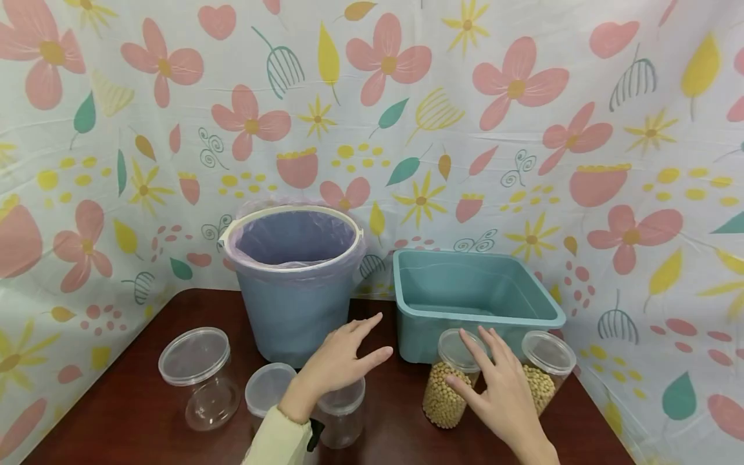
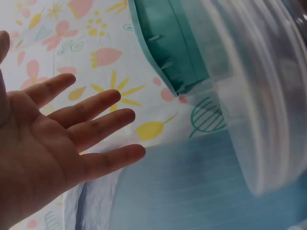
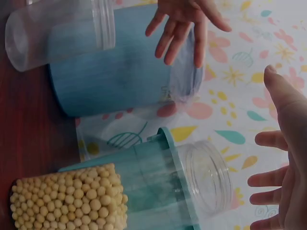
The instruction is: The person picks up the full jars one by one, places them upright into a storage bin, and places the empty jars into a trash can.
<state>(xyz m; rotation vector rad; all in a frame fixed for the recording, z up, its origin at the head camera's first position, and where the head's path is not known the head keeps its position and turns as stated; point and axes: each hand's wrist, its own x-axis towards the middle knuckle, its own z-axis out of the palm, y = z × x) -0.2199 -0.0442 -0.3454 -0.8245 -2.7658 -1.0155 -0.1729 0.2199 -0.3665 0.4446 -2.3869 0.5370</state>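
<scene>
My left hand (image 1: 343, 355) hovers with fingers extended above two clear lidded jars, the left one (image 1: 270, 387) and the right one (image 1: 344, 420). In the left wrist view the hand (image 2: 62, 139) shows its bare palm, with a jar lid (image 2: 273, 96) large on the right. My right hand (image 1: 500, 394) is spread and holds nothing, overlapping two lidded jars of yellowish beans, one jar (image 1: 444, 397) at its left and the other (image 1: 540, 381) at its right. In the right wrist view, the fingers (image 3: 271, 179) stand apart from the bean jar (image 3: 67, 201).
A blue bucket (image 1: 296, 316) with a thin purplish liner stands at the back left. Right of it is a teal rectangular bin (image 1: 418, 329). Another clear lidded jar (image 1: 212, 400) stands at the left of the dark reddish table (image 1: 139, 400). A flower-patterned cloth (image 1: 372, 129) hangs behind.
</scene>
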